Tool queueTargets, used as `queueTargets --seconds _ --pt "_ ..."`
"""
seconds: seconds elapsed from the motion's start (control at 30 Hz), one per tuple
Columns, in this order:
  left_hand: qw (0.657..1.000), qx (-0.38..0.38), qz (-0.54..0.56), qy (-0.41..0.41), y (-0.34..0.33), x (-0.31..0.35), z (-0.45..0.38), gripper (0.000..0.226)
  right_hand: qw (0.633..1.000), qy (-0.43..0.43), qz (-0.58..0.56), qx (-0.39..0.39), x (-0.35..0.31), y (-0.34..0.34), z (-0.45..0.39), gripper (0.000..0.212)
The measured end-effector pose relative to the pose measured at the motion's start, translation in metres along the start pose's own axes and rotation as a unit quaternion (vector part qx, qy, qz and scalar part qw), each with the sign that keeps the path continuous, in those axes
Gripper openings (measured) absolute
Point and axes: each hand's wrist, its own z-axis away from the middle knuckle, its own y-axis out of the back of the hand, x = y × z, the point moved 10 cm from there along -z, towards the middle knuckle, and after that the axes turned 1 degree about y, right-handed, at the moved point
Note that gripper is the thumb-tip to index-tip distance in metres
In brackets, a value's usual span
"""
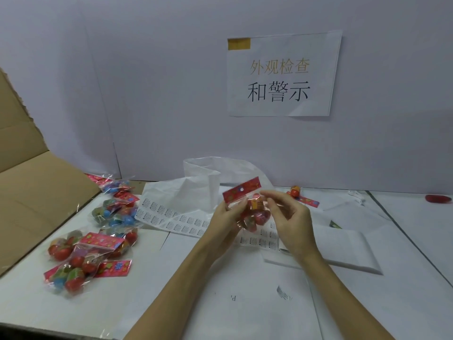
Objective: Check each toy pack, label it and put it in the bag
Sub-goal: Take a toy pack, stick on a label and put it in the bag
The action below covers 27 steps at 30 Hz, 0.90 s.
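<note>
A toy pack (247,207) is held above the label sheet (171,218), gripped by the left hand (226,217) and pinched by the right hand (291,217); the plastic bag (208,173) lies behind that sheet.

One toy pack (247,209) is held up above the label sheet (171,218). Left of that sheet lies a heap of roughly six or seven packs (93,244), overlapping too much for an exact count. One more pack (304,196) lies to the sheet's right, one plastic bag (210,173) behind it.
</note>
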Motion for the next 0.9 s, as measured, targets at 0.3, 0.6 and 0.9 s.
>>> queueTargets --seconds 0.3,0.6,0.9 --pt "0.987 0.084 0.138 0.007 0.024 0.005 -0.003 0.037 0.985 -0.156 -0.059 -0.041 0.04 -0.01 0.005 0.014" --pt "0.995 0.098 0.024 0.002 0.023 0.007 -0.001 0.037 0.979 -0.187 -0.084 -0.008 0.043 -0.006 0.008 0.018" --pt "1.0 0.012 -0.003 0.021 0.0 0.0 0.002 0.049 0.977 -0.191 -0.083 0.049 0.042 0.007 0.011 0.026"
